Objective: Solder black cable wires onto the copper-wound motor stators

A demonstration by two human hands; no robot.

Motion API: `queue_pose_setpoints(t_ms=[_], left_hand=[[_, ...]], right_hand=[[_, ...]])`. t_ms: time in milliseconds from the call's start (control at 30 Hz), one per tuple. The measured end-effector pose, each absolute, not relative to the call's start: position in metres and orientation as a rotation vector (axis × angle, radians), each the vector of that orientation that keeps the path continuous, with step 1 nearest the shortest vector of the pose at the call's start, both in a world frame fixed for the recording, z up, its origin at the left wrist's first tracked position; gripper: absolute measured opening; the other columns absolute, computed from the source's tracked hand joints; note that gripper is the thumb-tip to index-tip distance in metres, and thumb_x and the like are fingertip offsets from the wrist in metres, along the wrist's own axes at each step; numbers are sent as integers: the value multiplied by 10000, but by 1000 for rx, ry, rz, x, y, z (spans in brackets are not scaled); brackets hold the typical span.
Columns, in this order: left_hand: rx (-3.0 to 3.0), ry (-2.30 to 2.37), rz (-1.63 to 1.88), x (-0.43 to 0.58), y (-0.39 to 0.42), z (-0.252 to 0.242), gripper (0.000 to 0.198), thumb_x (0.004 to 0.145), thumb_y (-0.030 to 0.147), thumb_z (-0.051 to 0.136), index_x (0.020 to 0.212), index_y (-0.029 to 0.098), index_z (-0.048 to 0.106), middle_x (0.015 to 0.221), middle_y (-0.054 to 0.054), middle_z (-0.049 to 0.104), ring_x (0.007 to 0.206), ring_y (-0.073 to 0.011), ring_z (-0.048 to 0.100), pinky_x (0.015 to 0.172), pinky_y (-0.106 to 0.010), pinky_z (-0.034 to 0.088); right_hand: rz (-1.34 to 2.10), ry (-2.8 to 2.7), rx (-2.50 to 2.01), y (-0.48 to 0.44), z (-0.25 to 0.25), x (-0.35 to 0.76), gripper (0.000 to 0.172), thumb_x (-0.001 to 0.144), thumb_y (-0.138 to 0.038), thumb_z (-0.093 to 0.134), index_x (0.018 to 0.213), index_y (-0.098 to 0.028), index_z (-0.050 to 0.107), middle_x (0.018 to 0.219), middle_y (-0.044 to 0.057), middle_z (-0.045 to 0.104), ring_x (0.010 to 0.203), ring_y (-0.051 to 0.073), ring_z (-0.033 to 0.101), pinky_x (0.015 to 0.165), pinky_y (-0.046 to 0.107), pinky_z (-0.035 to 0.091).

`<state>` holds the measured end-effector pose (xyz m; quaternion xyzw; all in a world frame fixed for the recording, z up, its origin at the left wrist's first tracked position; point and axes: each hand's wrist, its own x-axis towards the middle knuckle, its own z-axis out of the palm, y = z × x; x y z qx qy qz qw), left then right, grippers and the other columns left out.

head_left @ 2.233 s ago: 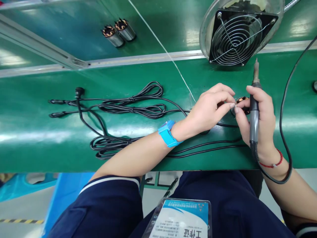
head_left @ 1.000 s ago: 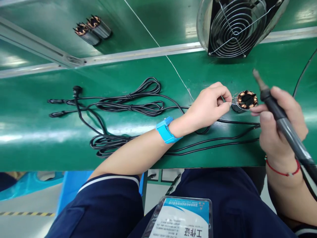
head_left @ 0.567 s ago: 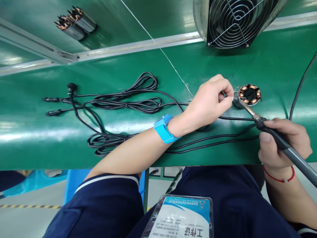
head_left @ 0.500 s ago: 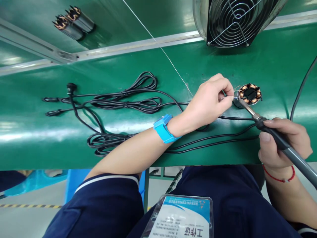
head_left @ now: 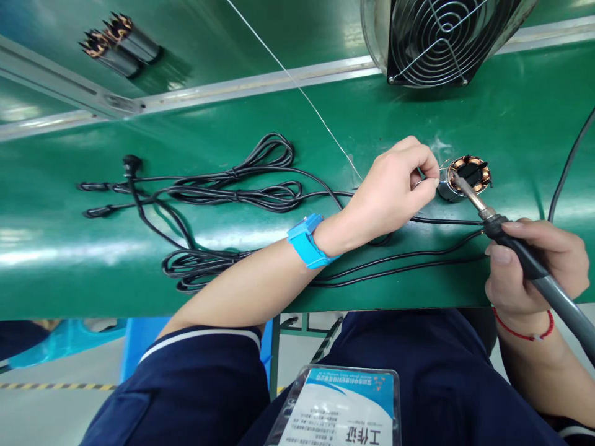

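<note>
A motor stator [head_left: 481, 177] with copper windings stands upright on the green bench. Just left of it, my left hand [head_left: 400, 184] is closed in a pinch on a thin silvery solder wire [head_left: 314, 108], which runs down from the top and passes behind the hand. My right hand [head_left: 542, 263] grips a soldering iron [head_left: 523, 254] by its dark handle. The iron's tip lies at the stator's left rim, close to my left fingertips; whether it touches a wire there is too small to tell. Faint smoke rises behind the stator.
Bundled black power cables [head_left: 232, 196] lie across the bench on the left and run under my left forearm. A fan with a wire guard [head_left: 441, 46] stands at the back. Two more stators [head_left: 121, 46] stand at the back left. A black cord [head_left: 569, 164] curves along the right.
The soldering iron's tip has shifted slightly right and up, onto the stator's rim. Smoke now shows behind it. My left hand has hardly moved.
</note>
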<state>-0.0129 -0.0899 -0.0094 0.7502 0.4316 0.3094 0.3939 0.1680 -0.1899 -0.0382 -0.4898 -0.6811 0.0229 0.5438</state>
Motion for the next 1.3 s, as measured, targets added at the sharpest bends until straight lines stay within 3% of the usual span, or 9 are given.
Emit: queue_pose_setpoints(t_ms=[167,300,433,600,833,900,1000,1167,1300], left_hand=[[1911,1085,789,-13,-89,-10,132,760,55,538,694,169,539,843,-24,588,629,-88,496,645,-257,474],[1937,1068,813,-13,-89,-12,123,767,60,517,704,161,547,842,-20,581,637,-83,498,650,-245,462],[1968,1052,827,-14,-89,-13,121,763,63,499,709,158,550,847,-19,586,625,-76,484,661,-240,466],[1949,1049,811,-13,-89,-12,116,758,55,505,719,155,552,842,-13,580,634,-76,484,662,-242,469],[1632,1006,758,-15,-89,-11,149,767,42,572,853,157,533,891,-1,588,634,-58,532,649,-229,487],[1395,965,610,-17,-87,-10,169,803,70,580,931,157,512,888,-6,605,595,-51,561,610,-224,495],[1096,865,321,-21,-80,-7,48,884,135,531,838,119,530,785,-31,627,555,-69,593,563,-233,495],[916,935,463,-20,-73,-1,217,879,131,543,664,108,550,563,34,520,416,-3,400,405,-148,258],[868,994,534,-17,-73,-4,201,797,107,610,606,115,548,514,55,476,423,-2,353,420,-162,205]], right_hand=[[59,-1604,-1135,-188,-39,167,326,755,-221,682,1081,-212,697,740,17,682,538,142,580,523,299,511],[127,-1594,-1158,-188,-41,164,450,764,-189,712,1206,-236,646,861,20,707,629,155,660,564,290,545],[312,-1555,-1212,-184,-37,161,541,852,-210,651,1367,-278,501,1204,47,653,902,201,713,733,331,600],[330,-1765,-1400,-169,-17,166,452,912,-297,575,1354,-282,478,1099,32,703,1107,250,639,1031,482,466],[377,-1929,-1471,-151,-4,170,456,905,-277,556,1347,-307,448,1120,22,695,1197,274,574,1014,506,447],[385,-1968,-1470,-141,-5,172,481,882,-260,571,1344,-298,445,1137,30,688,1156,281,592,991,515,454],[412,-2129,-1397,-124,-12,177,557,833,-257,608,1357,-298,421,1179,51,668,1133,309,587,952,537,456],[357,-2137,-1315,-114,-25,177,575,829,-225,613,1359,-302,404,1081,50,683,1028,283,604,899,499,476],[365,-2087,-1295,-122,-27,174,587,848,-240,609,1381,-309,374,1092,54,679,1014,274,596,883,486,484]])
